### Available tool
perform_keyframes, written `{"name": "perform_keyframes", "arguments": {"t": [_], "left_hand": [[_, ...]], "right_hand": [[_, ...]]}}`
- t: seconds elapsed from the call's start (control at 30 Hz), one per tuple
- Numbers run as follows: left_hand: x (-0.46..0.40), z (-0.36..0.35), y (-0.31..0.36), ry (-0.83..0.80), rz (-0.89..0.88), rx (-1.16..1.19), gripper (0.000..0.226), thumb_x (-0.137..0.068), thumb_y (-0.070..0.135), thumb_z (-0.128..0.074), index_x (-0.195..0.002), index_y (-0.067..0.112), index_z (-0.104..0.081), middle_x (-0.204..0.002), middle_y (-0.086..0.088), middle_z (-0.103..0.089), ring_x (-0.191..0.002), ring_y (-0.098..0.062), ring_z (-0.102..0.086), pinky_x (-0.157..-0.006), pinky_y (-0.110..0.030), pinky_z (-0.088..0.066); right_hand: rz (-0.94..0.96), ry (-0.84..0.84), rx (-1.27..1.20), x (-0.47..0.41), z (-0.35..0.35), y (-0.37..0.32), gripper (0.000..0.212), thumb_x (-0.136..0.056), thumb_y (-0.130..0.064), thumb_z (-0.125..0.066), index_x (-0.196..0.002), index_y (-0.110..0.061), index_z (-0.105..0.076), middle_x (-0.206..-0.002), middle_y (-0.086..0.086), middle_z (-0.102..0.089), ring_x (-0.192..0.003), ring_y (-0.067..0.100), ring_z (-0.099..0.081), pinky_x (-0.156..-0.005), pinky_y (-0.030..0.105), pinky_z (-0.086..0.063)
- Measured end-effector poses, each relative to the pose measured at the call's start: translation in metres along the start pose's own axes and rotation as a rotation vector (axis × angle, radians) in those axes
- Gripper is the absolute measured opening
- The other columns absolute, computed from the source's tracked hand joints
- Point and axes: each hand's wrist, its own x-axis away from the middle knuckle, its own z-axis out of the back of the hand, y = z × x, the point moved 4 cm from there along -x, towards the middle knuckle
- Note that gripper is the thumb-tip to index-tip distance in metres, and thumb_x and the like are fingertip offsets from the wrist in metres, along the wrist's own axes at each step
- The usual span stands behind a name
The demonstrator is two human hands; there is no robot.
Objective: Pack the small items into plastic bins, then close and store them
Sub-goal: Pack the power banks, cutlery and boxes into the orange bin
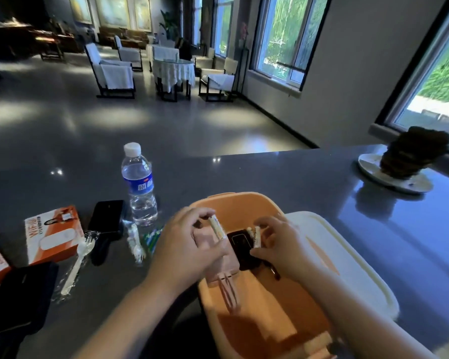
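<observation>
An orange plastic bin [244,203] stands open on the dark counter in front of me. Inside lie a pink power bank with cables [218,265] and a black device [241,244]. My left hand [189,244] hovers over the bin's left side, holding a small white tube [217,226] between thumb and fingers. My right hand [278,242] is inside the bin, pinching another small white tube [256,235] above the black device. The bin's white lid [347,255] lies flat to the right of the bin.
On the counter to the left: a water bottle [139,185], a black phone [106,216], an orange-white box [53,234], a wrapped plastic fork [77,263], wrapped utensils [136,242], a black pouch [18,299]. A plate with a dark object [397,174] sits far right.
</observation>
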Motion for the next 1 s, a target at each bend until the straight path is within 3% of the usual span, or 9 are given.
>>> {"name": "perform_keyframes", "arguments": {"t": [0.1, 0.2, 0.3, 0.4, 0.53, 0.67, 0.77, 0.83, 1.0], "left_hand": [[-0.029, -0.031, 0.009, -0.090, -0.078, -0.147, 0.047, -0.060, 0.038, -0.074, -0.105, 0.030, -0.064, -0.103, 0.016, -0.059, -0.100, -0.007, -0.054, -0.091, -0.027, -0.042], [-0.047, -0.052, 0.000, -0.171, -0.081, -0.283, 0.048, -0.061, 0.038, -0.073, -0.107, 0.031, -0.063, -0.103, 0.015, -0.059, -0.102, -0.008, -0.053, -0.088, -0.019, -0.034], [-0.048, -0.060, -0.014, -0.210, -0.055, -0.326, 0.045, -0.061, 0.039, -0.071, -0.105, 0.033, -0.063, -0.101, 0.017, -0.058, -0.102, -0.007, -0.051, -0.087, -0.018, -0.032], [-0.043, -0.057, -0.021, -0.169, -0.078, -0.385, 0.043, -0.061, 0.042, -0.068, -0.103, 0.034, -0.062, -0.100, 0.017, -0.057, -0.102, -0.007, -0.049, -0.087, -0.016, -0.025], [-0.039, -0.054, -0.024, -0.162, -0.046, -0.368, 0.047, -0.062, 0.041, -0.069, -0.107, 0.033, -0.061, -0.104, 0.016, -0.056, -0.107, -0.008, -0.047, -0.095, -0.025, -0.035], [-0.039, -0.052, -0.022, -0.153, -0.046, -0.332, 0.049, -0.062, 0.039, -0.071, -0.109, 0.033, -0.062, -0.106, 0.015, -0.058, -0.107, -0.008, -0.049, -0.094, -0.027, -0.037], [-0.039, -0.051, -0.022, -0.126, -0.040, -0.289, 0.050, -0.060, 0.043, -0.069, -0.109, 0.035, -0.062, -0.105, 0.018, -0.060, -0.105, -0.007, -0.050, -0.091, -0.027, -0.039], [-0.040, -0.052, -0.021, -0.134, -0.054, -0.304, 0.051, -0.058, 0.048, -0.065, -0.109, 0.038, -0.060, -0.103, 0.020, -0.060, -0.104, -0.006, -0.050, -0.090, -0.028, -0.040], [-0.039, -0.055, -0.016, -0.194, -0.133, -0.339, 0.050, -0.060, 0.049, -0.065, -0.108, 0.039, -0.060, -0.102, 0.022, -0.060, -0.100, -0.004, -0.048, -0.088, -0.024, -0.034]], "right_hand": [[0.098, -0.125, 0.129, -0.026, -0.014, 0.008, 0.048, -0.071, -0.027, -0.077, -0.115, -0.025, -0.060, -0.107, -0.007, -0.053, -0.096, 0.016, -0.056, -0.080, 0.028, -0.048], [0.150, -0.224, 0.276, -0.050, -0.032, 0.007, 0.039, -0.078, -0.023, -0.072, -0.115, -0.020, -0.059, -0.115, -0.002, -0.054, -0.095, 0.019, -0.059, -0.078, 0.025, -0.046], [0.139, -0.292, 0.327, -0.066, -0.051, 0.010, 0.035, -0.085, -0.021, -0.068, -0.118, -0.017, -0.058, -0.119, 0.002, -0.055, -0.102, 0.020, -0.059, -0.086, 0.027, -0.046], [0.115, -0.336, 0.364, -0.073, -0.062, 0.015, 0.019, -0.091, -0.016, -0.058, -0.110, -0.016, -0.059, -0.112, 0.004, -0.061, -0.095, 0.019, -0.060, -0.084, 0.028, -0.049], [0.106, -0.366, 0.365, -0.073, -0.067, 0.016, 0.017, -0.095, -0.012, -0.053, -0.109, -0.017, -0.060, -0.105, 0.004, -0.065, -0.089, 0.018, -0.062, -0.076, 0.026, -0.048], [0.140, -0.264, 0.212, -0.064, -0.046, 0.008, 0.026, -0.093, -0.017, -0.056, -0.119, -0.022, -0.060, -0.116, -0.006, -0.059, -0.097, 0.013, -0.060, -0.084, 0.022, -0.048], [0.062, -0.129, -0.187, -0.049, -0.024, 0.003, 0.009, -0.094, -0.031, -0.057, -0.099, -0.029, -0.065, -0.092, -0.016, -0.065, -0.078, 0.004, -0.059, -0.065, 0.012, -0.042], [-0.017, -0.128, -0.413, -0.039, -0.021, 0.000, 0.016, -0.091, -0.038, -0.060, -0.084, -0.025, -0.064, -0.074, -0.009, -0.067, -0.067, 0.007, -0.062, -0.056, 0.013, -0.042], [-0.104, -0.131, -0.529, -0.029, -0.027, -0.004, 0.017, -0.080, -0.038, -0.074, -0.080, -0.024, -0.064, -0.066, -0.008, -0.068, -0.063, 0.004, -0.064, -0.056, 0.016, -0.047]]}}
